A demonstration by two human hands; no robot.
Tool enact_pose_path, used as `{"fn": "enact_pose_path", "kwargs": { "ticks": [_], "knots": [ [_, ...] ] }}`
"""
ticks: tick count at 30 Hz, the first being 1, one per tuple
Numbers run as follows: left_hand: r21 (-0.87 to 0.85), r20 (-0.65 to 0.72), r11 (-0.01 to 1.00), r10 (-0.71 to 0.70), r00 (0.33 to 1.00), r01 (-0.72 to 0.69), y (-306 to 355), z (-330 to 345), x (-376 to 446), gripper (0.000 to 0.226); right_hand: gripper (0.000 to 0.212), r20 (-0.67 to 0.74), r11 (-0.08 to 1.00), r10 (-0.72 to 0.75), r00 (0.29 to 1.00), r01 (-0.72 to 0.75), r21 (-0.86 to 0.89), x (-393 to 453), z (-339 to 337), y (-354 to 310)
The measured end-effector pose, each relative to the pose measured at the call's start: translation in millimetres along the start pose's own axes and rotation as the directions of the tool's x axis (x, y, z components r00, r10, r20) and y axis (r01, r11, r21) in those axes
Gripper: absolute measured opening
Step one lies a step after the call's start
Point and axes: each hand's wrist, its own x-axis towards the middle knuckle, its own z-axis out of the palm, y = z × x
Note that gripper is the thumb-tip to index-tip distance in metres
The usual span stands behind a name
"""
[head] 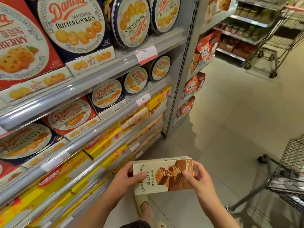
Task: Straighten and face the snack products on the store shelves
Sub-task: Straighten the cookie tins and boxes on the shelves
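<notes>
Left hand (pixel 127 177) and right hand (pixel 199 179) grip wafer box (pixel 162 176) by its ends, fingers curled round it, beside shelves (pixel 92 89).

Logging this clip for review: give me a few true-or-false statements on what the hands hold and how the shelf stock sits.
1. Both hands grip the wafer box. True: left hand and right hand hold opposite ends.
2. The wafer box rests on a shelf. False: it is held out over the floor.
3. One round butter cookie tin on the top shelf sits upside down. True.
4. The shopping cart stands left of the person. False: it stands to the right.
</notes>
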Motion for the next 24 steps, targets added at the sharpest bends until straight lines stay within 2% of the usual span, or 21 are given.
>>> {"fn": "enact_pose_path", "kwargs": {
  "ticks": [4, 9, 15, 18, 20, 22, 24],
  "knots": [
    [-0.019, 0.082, 0.999, 0.034, 0.996, -0.033, 30, -1, 48, 0.046, 0.073, -0.039, 1.000, -0.014, 0.999, 0.014, -0.007, 37, -8, -24],
    [-0.041, 0.093, 0.994, 0.109, 0.990, -0.106, 63, -12, 101, 0.045, 0.079, -0.062, 0.997, -0.038, 0.997, 0.034, -0.066, 91, 2, -66],
    [-0.100, 0.002, 0.984, 0.145, 0.989, -0.144, 82, -34, 134, 0.039, 0.075, 0.018, 0.994, -0.008, 1.000, 0.010, -0.112, 149, 21, -92],
    [-0.076, -0.097, 0.986, 0.141, 0.985, -0.149, 84, -43, 143, 0.039, 0.079, 0.053, 0.987, 0.063, 0.997, -0.055, -0.151, 177, 33, -97],
    [-0.080, -0.161, 0.988, 0.121, 0.980, -0.135, 83, -47, 148, 0.040, 0.075, 0.084, 0.982, 0.086, 0.993, -0.071, -0.173, 200, 40, -100],
    [-0.130, -0.221, 0.987, 0.068, 0.973, -0.098, 79, -51, 153, 0.046, 0.058, 0.094, 0.985, 0.130, 0.987, -0.117, -0.128, 230, 45, -103],
    [-0.211, -0.256, 0.973, 0.033, 0.966, -0.089, 79, -52, 154, 0.050, 0.050, 0.114, 0.968, 0.239, 0.964, -0.245, 0.046, 267, 48, -104]
  ]
}}
